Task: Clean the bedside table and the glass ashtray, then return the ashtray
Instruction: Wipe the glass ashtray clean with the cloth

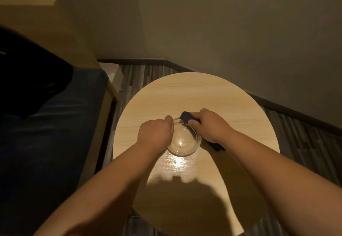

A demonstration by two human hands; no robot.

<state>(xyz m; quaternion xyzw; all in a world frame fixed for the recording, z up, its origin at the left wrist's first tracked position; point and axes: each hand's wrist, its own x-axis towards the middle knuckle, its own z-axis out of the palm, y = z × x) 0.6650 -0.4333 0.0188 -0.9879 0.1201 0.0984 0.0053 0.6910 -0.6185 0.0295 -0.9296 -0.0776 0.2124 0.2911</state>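
A round clear glass ashtray (183,143) is above the middle of the round light-wood bedside table (185,95); whether it touches the top I cannot tell. My left hand (155,131) grips its left rim, thumb at the far edge. My right hand (209,124) holds a dark blue cloth (187,116) bunched in its fingers and presses it against the ashtray's far right rim. A dark tail of the cloth shows below the right wrist.
A bed with a dark blue cover (46,134) and wooden frame (100,117) stands close on the left. Walls meet in a corner behind the table, with dark skirting (288,110) and striped floor (305,135) on the right. My shadow falls on the table's near part.
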